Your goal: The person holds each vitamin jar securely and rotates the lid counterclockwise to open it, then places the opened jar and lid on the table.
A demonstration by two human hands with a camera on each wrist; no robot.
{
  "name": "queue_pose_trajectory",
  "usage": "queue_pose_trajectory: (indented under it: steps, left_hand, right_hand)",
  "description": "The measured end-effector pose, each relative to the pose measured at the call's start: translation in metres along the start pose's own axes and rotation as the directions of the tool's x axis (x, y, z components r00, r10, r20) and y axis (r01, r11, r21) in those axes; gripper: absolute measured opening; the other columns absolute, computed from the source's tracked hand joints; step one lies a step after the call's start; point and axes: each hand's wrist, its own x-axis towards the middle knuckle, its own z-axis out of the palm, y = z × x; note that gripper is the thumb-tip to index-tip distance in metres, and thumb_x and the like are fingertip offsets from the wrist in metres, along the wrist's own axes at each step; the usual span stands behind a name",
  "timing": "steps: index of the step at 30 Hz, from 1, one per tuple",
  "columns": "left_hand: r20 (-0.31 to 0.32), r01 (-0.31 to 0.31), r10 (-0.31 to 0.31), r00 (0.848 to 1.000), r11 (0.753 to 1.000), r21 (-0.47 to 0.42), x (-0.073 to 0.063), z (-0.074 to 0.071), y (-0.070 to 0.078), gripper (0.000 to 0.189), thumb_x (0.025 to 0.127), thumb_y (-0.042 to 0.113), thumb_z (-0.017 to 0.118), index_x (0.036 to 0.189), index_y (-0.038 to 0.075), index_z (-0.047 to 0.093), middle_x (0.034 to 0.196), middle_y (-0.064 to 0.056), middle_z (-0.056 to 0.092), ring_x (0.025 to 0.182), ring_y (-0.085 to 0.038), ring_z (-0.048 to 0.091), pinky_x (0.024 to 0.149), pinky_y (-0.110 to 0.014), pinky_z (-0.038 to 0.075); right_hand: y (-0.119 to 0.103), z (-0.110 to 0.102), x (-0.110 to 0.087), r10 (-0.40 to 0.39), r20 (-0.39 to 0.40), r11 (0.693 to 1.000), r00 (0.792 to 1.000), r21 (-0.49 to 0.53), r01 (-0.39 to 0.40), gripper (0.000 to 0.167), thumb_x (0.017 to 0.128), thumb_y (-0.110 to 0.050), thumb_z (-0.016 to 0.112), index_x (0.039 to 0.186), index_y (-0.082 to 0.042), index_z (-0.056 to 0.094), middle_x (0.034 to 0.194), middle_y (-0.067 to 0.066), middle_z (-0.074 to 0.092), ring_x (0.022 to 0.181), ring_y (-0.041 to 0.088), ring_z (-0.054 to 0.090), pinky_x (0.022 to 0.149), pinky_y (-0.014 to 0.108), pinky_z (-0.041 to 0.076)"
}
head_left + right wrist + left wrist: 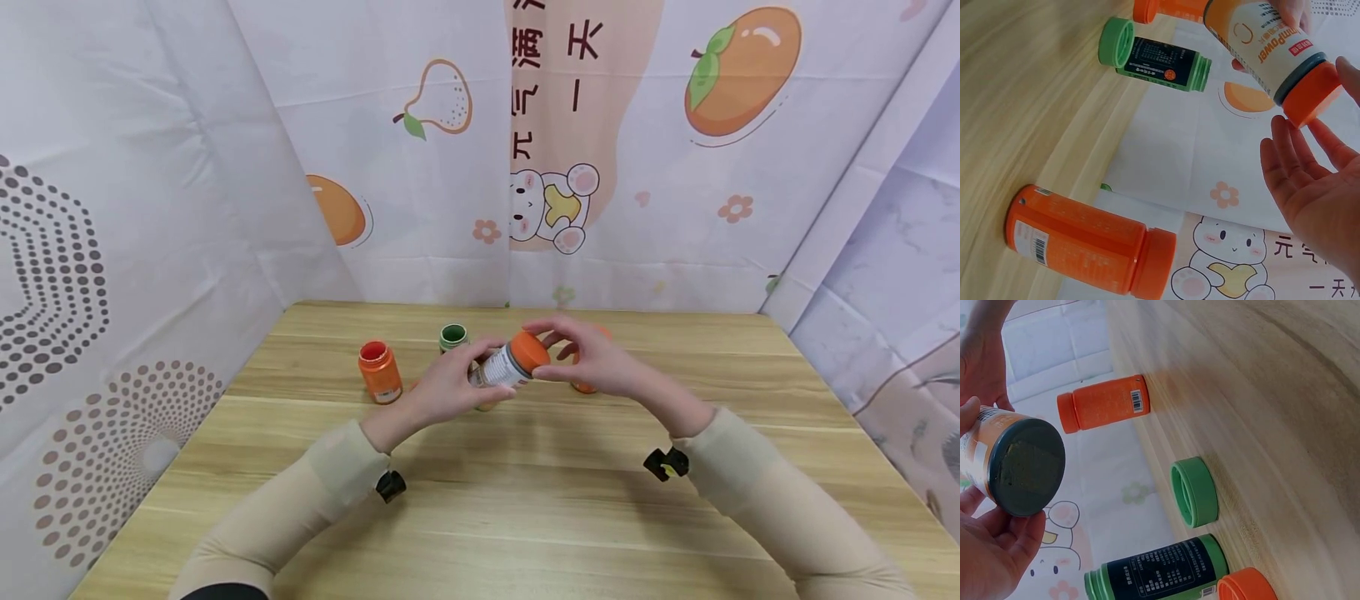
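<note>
A white-and-orange pill bottle [495,372] with a dark grey base is held tilted above the table, its orange cap [529,351] pointing up and to the right. My left hand [444,390] grips the bottle's body. On the cap, the thumb and fingertips of my right hand [600,360] pinch from opposite sides. The right wrist view shows the bottle's printed label [1266,40] and the cap over a dark collar. Behind my right hand stands an orange bottle [1079,237] with its cap on, partly hidden in the head view.
An uncapped orange bottle [381,379] stands to the left, and an uncapped green bottle [453,337] with a dark label stands behind my left hand. A green lid [1200,494] and an orange lid [1250,584] lie on the wooden table [510,517]. A printed curtain [420,208] hangs along the back.
</note>
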Motion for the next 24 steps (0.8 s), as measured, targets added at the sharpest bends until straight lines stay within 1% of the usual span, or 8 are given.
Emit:
queue_pose_trajectory:
  steps: [5, 7, 9, 11, 14, 16, 21, 24]
  left_hand:
    - [0.003, -0.001, 0.001, 1.0, 1.0, 0.007, 0.0002, 0.0024, 0.0008, 0.061, 0.08, 0.037, 0.08, 0.133, 0.019, 0.055, 0.108, 0.008, 0.064, 0.089, -0.012, 0.057, 0.074, -0.034, 0.05]
    - [0.003, 0.006, -0.006, 1.0, 1.0, -0.011, 0.0001, 0.0037, 0.0008, 0.06, 0.08, 0.035, 0.081, 0.132, 0.02, 0.055, 0.108, 0.008, 0.064, 0.09, -0.012, 0.057, 0.075, -0.033, 0.05]
    - [0.003, 0.022, -0.022, 1.0, 0.998, -0.053, -0.0003, 0.0047, 0.001, 0.059, 0.079, 0.032, 0.082, 0.131, 0.019, 0.056, 0.108, 0.007, 0.063, 0.09, -0.013, 0.058, 0.075, -0.034, 0.051]
    - [0.0, 0.043, -0.043, 0.999, 0.992, -0.118, -0.0008, 0.0055, 0.0007, 0.059, 0.078, 0.029, 0.083, 0.131, 0.019, 0.058, 0.11, 0.006, 0.063, 0.092, -0.015, 0.058, 0.076, -0.034, 0.051]
    - [-0.004, 0.064, -0.067, 0.998, 0.971, -0.228, -0.0013, 0.0061, -0.0007, 0.06, 0.077, 0.024, 0.084, 0.131, 0.015, 0.059, 0.113, 0.002, 0.064, 0.094, -0.019, 0.058, 0.079, -0.035, 0.051]
    - [-0.005, 0.074, -0.078, 0.997, 0.96, -0.272, -0.0009, 0.0063, -0.0017, 0.061, 0.077, 0.022, 0.084, 0.131, 0.013, 0.058, 0.115, 0.0, 0.063, 0.095, -0.02, 0.058, 0.08, -0.035, 0.05]
    - [0.008, 0.098, -0.101, 0.995, 0.947, -0.306, -0.0003, 0.0058, -0.001, 0.06, 0.077, 0.019, 0.084, 0.131, 0.012, 0.059, 0.116, -0.003, 0.063, 0.097, -0.022, 0.058, 0.081, -0.035, 0.05]
    - [0.019, 0.115, -0.115, 0.993, 0.944, -0.31, -0.0007, 0.0048, 0.0011, 0.059, 0.076, 0.019, 0.085, 0.13, 0.014, 0.06, 0.113, -0.003, 0.063, 0.096, -0.022, 0.057, 0.08, -0.036, 0.05]
  right_hand:
    - [0.0026, 0.0046, -0.0016, 0.011, -0.012, 1.0, 1.0, 0.005, -0.011, 0.055, 0.081, -0.008, 0.08, 0.13, -0.003, 0.056, 0.117, 0.007, 0.061, 0.1, 0.023, 0.059, 0.079, 0.041, 0.053]
    - [0.0028, 0.0055, -0.0024, 0.012, -0.018, 1.0, 1.0, 0.0, -0.012, 0.053, 0.08, -0.009, 0.08, 0.128, -0.004, 0.058, 0.114, 0.005, 0.062, 0.098, 0.022, 0.059, 0.078, 0.037, 0.053]
    - [0.0032, 0.0058, -0.0035, 0.003, -0.023, 1.0, 1.0, 0.0, -0.003, 0.051, 0.081, -0.009, 0.08, 0.126, -0.005, 0.059, 0.112, 0.005, 0.062, 0.097, 0.022, 0.06, 0.077, 0.036, 0.053]
    - [0.0032, 0.0057, -0.0043, -0.006, -0.027, 1.0, 1.0, 0.002, 0.006, 0.048, 0.081, -0.01, 0.08, 0.125, -0.005, 0.059, 0.111, 0.004, 0.062, 0.096, 0.021, 0.06, 0.077, 0.036, 0.052]
    - [0.0032, 0.0053, -0.0051, -0.01, -0.03, 1.0, 0.999, 0.008, 0.01, 0.047, 0.082, -0.01, 0.079, 0.124, -0.004, 0.059, 0.109, 0.004, 0.062, 0.096, 0.021, 0.06, 0.078, 0.036, 0.052]
    - [0.0028, 0.005, -0.0053, -0.01, -0.032, 1.0, 0.999, 0.008, 0.01, 0.047, 0.082, -0.011, 0.079, 0.123, -0.004, 0.059, 0.108, 0.004, 0.062, 0.095, 0.021, 0.06, 0.078, 0.036, 0.052]
    - [0.0017, 0.0046, -0.0066, -0.01, -0.03, 1.0, 1.0, 0.005, 0.01, 0.047, 0.082, -0.011, 0.079, 0.123, -0.005, 0.059, 0.106, 0.004, 0.063, 0.094, 0.02, 0.06, 0.076, 0.033, 0.053]
    - [0.0015, 0.0044, -0.008, -0.02, -0.026, 1.0, 0.999, 0.011, 0.02, 0.047, 0.081, -0.01, 0.08, 0.123, -0.004, 0.059, 0.106, 0.004, 0.064, 0.094, 0.02, 0.06, 0.079, 0.034, 0.053]
